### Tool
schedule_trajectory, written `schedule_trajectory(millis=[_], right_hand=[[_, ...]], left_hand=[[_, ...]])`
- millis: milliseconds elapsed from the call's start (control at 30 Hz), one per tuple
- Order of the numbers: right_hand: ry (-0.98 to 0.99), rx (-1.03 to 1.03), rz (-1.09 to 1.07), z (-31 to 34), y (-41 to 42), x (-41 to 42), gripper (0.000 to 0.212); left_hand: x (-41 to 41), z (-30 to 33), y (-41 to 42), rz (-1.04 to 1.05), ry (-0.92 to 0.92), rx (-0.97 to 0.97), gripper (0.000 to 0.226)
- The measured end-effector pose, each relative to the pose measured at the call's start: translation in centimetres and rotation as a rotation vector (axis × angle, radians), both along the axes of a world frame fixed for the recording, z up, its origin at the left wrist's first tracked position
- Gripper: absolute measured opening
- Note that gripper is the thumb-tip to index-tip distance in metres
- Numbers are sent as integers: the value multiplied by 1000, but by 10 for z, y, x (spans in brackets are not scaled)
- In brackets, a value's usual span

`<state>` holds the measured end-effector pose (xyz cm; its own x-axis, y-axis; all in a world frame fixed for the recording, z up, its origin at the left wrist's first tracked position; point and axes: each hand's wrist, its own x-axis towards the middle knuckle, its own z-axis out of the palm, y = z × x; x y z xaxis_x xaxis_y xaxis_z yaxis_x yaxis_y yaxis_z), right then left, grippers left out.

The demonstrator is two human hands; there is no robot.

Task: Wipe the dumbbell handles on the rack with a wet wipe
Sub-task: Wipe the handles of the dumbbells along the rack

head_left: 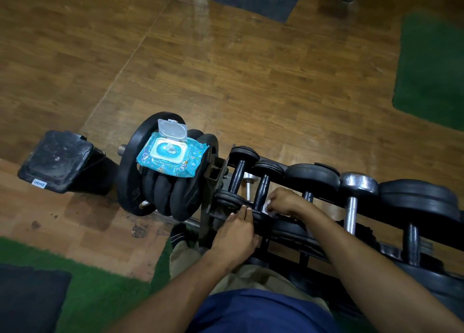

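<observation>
Low at 6 o'clock: right hand [281,201] pinching crumpled white wet wipe [267,205] beside black cylindrical dumbbell handle [261,191] on dark metal rack [296,235]; left hand [237,235], fingers straight and together, resting at rack's edge.

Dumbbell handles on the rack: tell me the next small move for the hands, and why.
Probably slide the wet wipe up the second black handle. The right hand pinches the wipe by that handle's near end, and the left hand rests on the rack's front rail, steadying.
</observation>
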<state>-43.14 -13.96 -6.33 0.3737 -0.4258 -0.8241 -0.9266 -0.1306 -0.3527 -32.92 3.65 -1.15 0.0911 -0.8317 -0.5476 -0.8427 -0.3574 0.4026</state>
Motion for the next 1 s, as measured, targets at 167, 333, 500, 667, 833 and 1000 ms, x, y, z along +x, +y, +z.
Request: schedule_trajectory(millis=[167,333,500,667,833,1000], right_hand=[[-225,-395,97,21,-10,4,21],[-97,-787,635,17,-2,23,42],[102,-682,846,13,2,41,38],[146,-582,834,13,1,64,33],[95,-279,910,2,1,64,16],[25,-458,839,-3,5,56,18]], left_hand=[[-3,-3,-2,3,-28,-9,77],[-1,-8,-1,7,-16,3,78],[4,-9,1,30,28,1,78],[6,-9,4,53,52,0,78],[5,-12,4,76,75,-6,79],[4,-8,3,64,57,-9,79]])
